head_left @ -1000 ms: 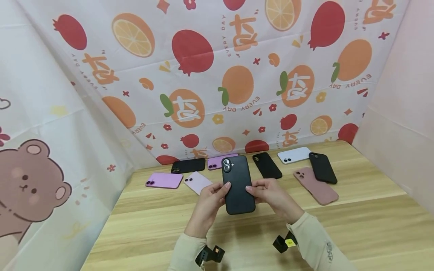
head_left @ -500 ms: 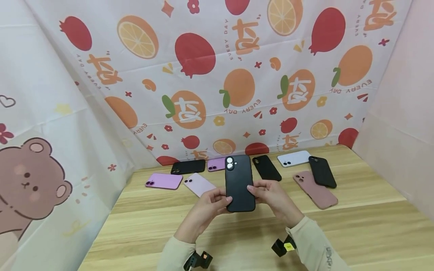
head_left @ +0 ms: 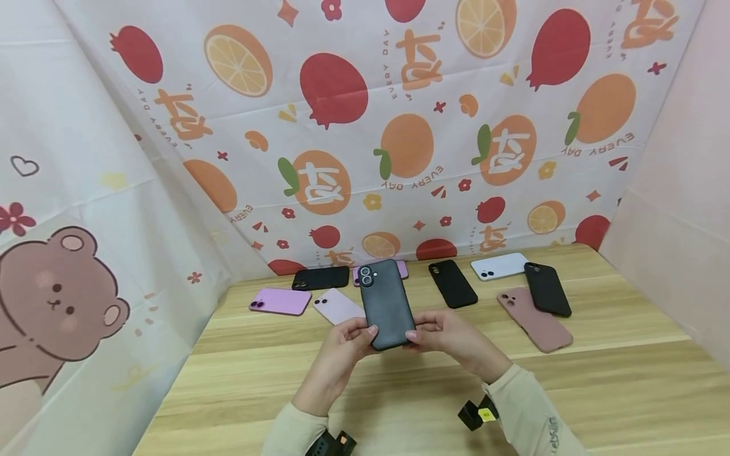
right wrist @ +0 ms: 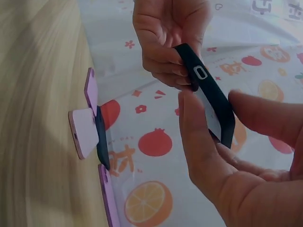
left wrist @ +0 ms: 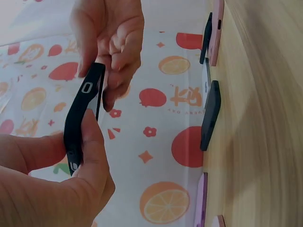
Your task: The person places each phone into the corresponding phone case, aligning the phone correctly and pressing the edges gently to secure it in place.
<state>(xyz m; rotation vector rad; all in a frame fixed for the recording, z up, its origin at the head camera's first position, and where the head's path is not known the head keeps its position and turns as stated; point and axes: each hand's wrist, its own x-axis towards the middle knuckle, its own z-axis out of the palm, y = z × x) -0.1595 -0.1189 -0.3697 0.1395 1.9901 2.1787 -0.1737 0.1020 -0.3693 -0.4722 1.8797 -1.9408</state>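
A black phone case (head_left: 389,307) with two ringed camera openings is held up over the table, back outward, its top leaning left in the head view. My left hand (head_left: 336,354) pinches its lower left corner, thumb on the back. At the lower right corner, my right hand (head_left: 450,339) pinches it the same way. The left wrist view shows the case (left wrist: 78,106) edge-on with a port cutout between both hands. A pale surface shows on the inner side of the case (right wrist: 217,99) in the right wrist view.
Behind my hands on the wooden table (head_left: 228,373) lie several phone-shaped pieces. These include a lavender one (head_left: 281,302), a pale pink one (head_left: 338,305), a white one (head_left: 499,266) and black ones. At right, a black one (head_left: 547,289) overlaps a dusty pink one (head_left: 535,321). Printed cloth hangs behind.
The black case has moved left and its top now leans left. The left hand has slid to its lower left corner, the right hand down to its lower right corner.
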